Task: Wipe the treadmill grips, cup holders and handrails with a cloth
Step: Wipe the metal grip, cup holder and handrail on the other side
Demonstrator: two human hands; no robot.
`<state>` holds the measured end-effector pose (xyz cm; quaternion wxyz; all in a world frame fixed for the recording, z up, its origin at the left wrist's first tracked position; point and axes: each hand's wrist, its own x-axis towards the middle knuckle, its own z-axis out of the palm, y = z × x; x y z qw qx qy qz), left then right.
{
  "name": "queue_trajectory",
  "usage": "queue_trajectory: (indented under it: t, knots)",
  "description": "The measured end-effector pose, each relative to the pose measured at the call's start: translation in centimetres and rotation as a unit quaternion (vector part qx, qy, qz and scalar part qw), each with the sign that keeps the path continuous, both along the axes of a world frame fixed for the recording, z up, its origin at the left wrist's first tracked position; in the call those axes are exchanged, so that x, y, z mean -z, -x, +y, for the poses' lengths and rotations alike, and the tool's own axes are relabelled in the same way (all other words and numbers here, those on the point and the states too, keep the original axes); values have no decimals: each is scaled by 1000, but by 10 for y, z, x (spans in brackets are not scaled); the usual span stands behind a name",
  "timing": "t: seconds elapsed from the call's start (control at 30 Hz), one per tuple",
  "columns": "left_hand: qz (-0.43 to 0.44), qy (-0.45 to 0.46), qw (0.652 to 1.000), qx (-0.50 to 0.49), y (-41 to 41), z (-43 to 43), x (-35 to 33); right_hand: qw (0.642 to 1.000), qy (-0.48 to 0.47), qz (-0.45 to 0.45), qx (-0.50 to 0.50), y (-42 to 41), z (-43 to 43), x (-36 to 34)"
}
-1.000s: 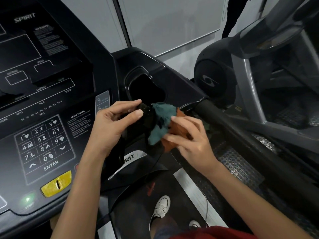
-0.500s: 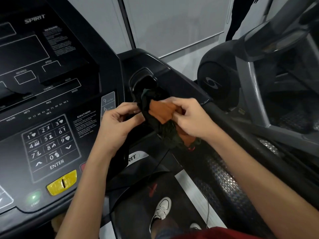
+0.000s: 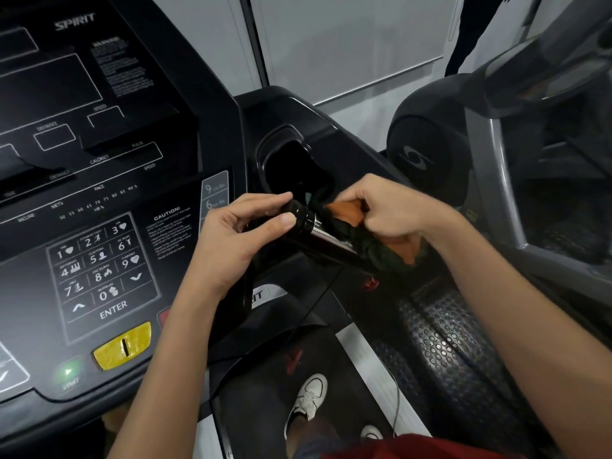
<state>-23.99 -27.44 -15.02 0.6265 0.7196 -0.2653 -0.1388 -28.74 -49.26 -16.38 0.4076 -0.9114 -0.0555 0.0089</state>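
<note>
One cloth [image 3: 346, 210], orange and dark green, is bunched on one shiny black grip [image 3: 319, 240] just below the cup holder [image 3: 265, 150]. Fingers of the right hand [image 3: 394, 210] squeeze the cloth. Fingers of the left hand [image 3: 231, 240] pinch the grip's end.

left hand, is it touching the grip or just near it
Touching. The head view shows the left hand pinching the black end of the grip between thumb and fingers, with no gap.
</note>
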Motion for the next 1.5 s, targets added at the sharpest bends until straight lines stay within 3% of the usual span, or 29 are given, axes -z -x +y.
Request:
queue_trajectory:
  t: [0.1, 0.23, 0.3, 0.5, 0.57, 0.7, 0.77, 0.9, 1.0, 1.17, 1.27, 1.33, 1.4, 1.5]
  knots:
    - [3, 9, 1000, -6, 1, -1, 2, 997, -54, -53, -5, -7, 18, -15]
    - [6, 13, 1000, -12, 2, -1, 1, 977, -213, 20, 1, -11, 21, -1]
    - [-4, 1, 1000, -8, 2, -1, 1, 981, -185, 53, -7, -9, 10, 9]
    - [-14, -5, 1000, -19, 4, -1, 0, 996, 48, 77, -27, 9, -20, 10]
    - [-20, -8, 1000, -20, 5, -1, 0, 999, 36, 31, -20, 11, -13, 0]
    - [-14, -2, 999, -29, 6, -3, 0, 994, -90, -54, -16, 3, 13, -32]
    - [-4, 3, 999, -33, 6, -4, -1, 992, -118, -46, -26, -7, 19, -33]
    - [-13, -3, 999, -30, 8, -2, -1, 977, -201, 61, -27, -13, 14, -3]
    - [-15, -11, 1000, -24, 9, -1, -1, 977, -183, 110, -19, -5, -2, 19]
    - [-17, -10, 1000, -21, 7, -2, -2, 986, -66, 149, -21, 10, -23, 15]
    - [-18, -10, 1000, -19, 7, -2, -1, 989, -121, 85, 7, 7, -2, -2]
    - [-12, -4, 1000, -18, 6, -2, -1, 989, -141, -7, 45, 7, 24, -11]
    - [-7, 1, 1000, -9, 3, -3, 0, 983, -91, -128, 100, 13, 48, -10]
    - [-21, -4, 1000, -2, 0, -2, 3, 941, -8, -287, 179, 34, 77, 15]
